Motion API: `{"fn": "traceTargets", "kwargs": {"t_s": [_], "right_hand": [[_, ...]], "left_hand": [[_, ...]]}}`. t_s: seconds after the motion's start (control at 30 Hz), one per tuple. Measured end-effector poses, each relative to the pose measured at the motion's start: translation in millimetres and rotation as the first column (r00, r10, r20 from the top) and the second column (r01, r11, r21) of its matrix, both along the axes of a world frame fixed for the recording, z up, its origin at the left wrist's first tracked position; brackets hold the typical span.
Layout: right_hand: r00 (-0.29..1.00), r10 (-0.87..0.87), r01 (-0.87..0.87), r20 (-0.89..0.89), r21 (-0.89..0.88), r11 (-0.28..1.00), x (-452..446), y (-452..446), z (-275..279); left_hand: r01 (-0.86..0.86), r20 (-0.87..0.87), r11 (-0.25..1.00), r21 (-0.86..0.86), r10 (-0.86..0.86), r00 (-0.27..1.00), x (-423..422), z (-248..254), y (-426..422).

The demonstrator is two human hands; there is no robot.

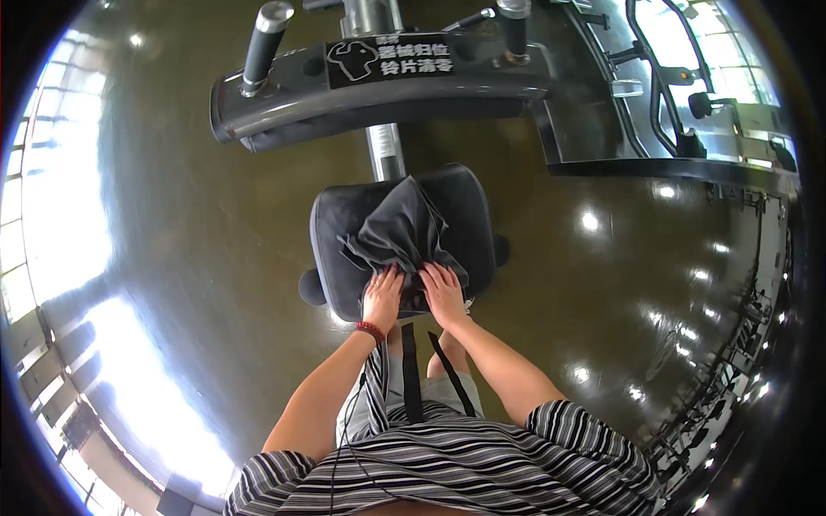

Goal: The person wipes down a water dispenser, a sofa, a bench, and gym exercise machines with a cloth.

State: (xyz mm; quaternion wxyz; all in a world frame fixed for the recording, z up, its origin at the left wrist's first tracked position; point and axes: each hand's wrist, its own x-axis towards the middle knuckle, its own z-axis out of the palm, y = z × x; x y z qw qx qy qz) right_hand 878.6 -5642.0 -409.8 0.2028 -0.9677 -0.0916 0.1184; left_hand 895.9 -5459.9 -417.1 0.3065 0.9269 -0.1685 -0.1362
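A dark grey cloth (397, 225) lies bunched in loose folds on the black padded seat (465, 215) of a gym machine. My left hand (383, 295), with a red beaded bracelet at the wrist, grips the near left part of the cloth. On the near right part, my right hand (443, 292) has its bent fingers closed on the same cloth. The two hands are close together above the seat's front edge, slightly apart. Cloth and knuckles hide the fingertips in part.
Beyond the seat stands a wide padded bar (482, 82) with two upright handles and a black sign (391, 60) with white writing. A metal post (385, 153) joins bar and seat. Another machine's frame (662, 168) is at the upper right. Two black straps (412, 378) hang before my body.
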Motion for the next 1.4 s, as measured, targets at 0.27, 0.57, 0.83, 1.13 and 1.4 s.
{"fn": "traceTargets", "kwargs": {"t_s": [0.27,0.57,0.83,1.13,1.4], "right_hand": [[0.37,-0.423,0.894,-0.827,0.441,-0.079,-25,-83,3],[0.553,-0.205,0.525,-0.807,0.53,-0.666,-94,-206,137],[0.62,-0.298,0.402,-0.726,0.62,-0.673,-137,-324,207],[0.69,-0.655,0.485,-0.309,0.868,0.102,-99,-340,256],[0.899,-0.382,0.276,0.215,0.4,0.874,-46,-300,317]], "left_hand": [[-0.284,-0.571,0.818,-0.5,-0.064,0.819,7,61,-118],[-0.714,-0.845,0.511,-0.479,-0.487,0.218,-7,172,-247],[-0.598,-0.836,0.608,-0.523,-0.504,0.218,-53,229,-371],[-0.778,-0.813,0.478,-0.409,-0.578,0.072,-38,253,-360],[-0.856,-0.748,0.274,-0.439,-0.639,0.18,2,260,-349]]}}
